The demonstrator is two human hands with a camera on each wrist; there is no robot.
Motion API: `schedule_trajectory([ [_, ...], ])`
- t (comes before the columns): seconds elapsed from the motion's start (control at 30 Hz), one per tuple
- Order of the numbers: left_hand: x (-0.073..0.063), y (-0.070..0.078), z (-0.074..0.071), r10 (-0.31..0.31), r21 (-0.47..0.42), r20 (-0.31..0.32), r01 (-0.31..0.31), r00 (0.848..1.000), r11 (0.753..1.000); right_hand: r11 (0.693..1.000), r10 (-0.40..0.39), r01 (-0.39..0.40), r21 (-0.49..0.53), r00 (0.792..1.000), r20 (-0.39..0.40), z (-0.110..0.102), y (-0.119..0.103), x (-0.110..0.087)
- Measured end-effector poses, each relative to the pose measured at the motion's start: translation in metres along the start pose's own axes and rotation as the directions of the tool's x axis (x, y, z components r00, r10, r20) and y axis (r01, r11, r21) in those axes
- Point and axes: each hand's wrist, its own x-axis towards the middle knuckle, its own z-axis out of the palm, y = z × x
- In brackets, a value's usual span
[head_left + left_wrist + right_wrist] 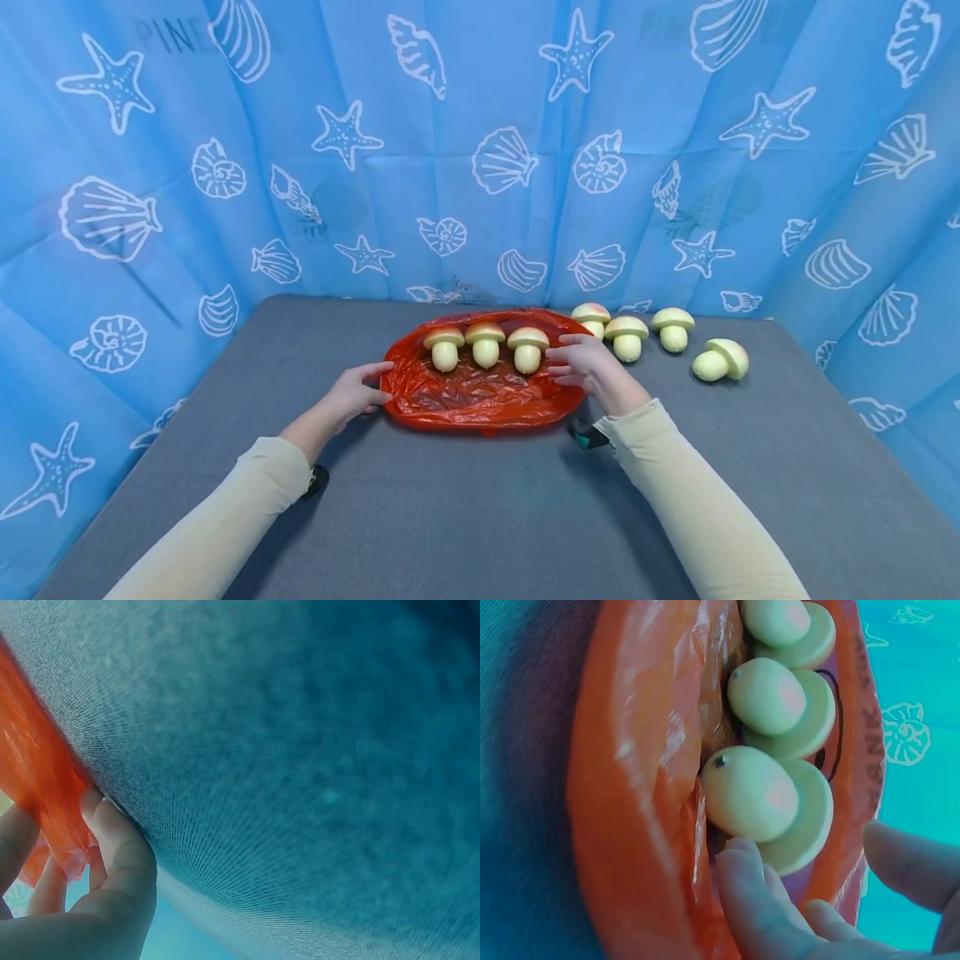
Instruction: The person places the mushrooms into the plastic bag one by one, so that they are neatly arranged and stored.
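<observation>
Cream-coloured fabric covers your forearms nearest the camera: the left sleeve [225, 508] and the right sleeve [690, 500] reach in over a grey tabletop [480, 517]. Just ahead of each cuff sits a bit of dark wrist gear [318, 481].

Your left hand [355, 392] holds the left end of a red plastic bag [480, 417], thumb on the near side and fingers round the other, with plastic between them; how hard they press, you cannot tell. Your right hand [600, 375] is at the bag's right end, fingers spread and thumb well apart from them; the right wrist view puts a fingertip right by the nearest mushroom, though contact cannot be made out.

Between your hands the bag lies with its mouth wide open. Inside, toward its far wall, you have three pale mushrooms [486, 346] in a row, stems toward you and blushed caps away. Dark lettering shows on that wall.

Beyond your right hand, four loose mushrooms [673, 329] rest on the tabletop, one just beside the bag, the rightmost tilted sideways. Behind everything hangs a blue curtain [480, 100] printed with white shells and starfish.
</observation>
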Motion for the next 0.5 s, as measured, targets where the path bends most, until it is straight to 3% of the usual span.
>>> schedule_trajectory([
  [0.33, 0.000, 0.001, 0.001, -0.010, -0.004, -0.007, 0.010, 1.000, 1.000, 0.998, -0.059, 0.060, -0.014, 0.996, 0.064, -0.018, 0.005, -0.014],
  [0.5, 0.000, 0.001, 0.001, -0.014, -0.007, -0.011, 0.014, 1.000, 1.000, 0.993, -0.109, 0.111, -0.034, 0.992, 0.060, -0.024, 0.005, -0.021],
])
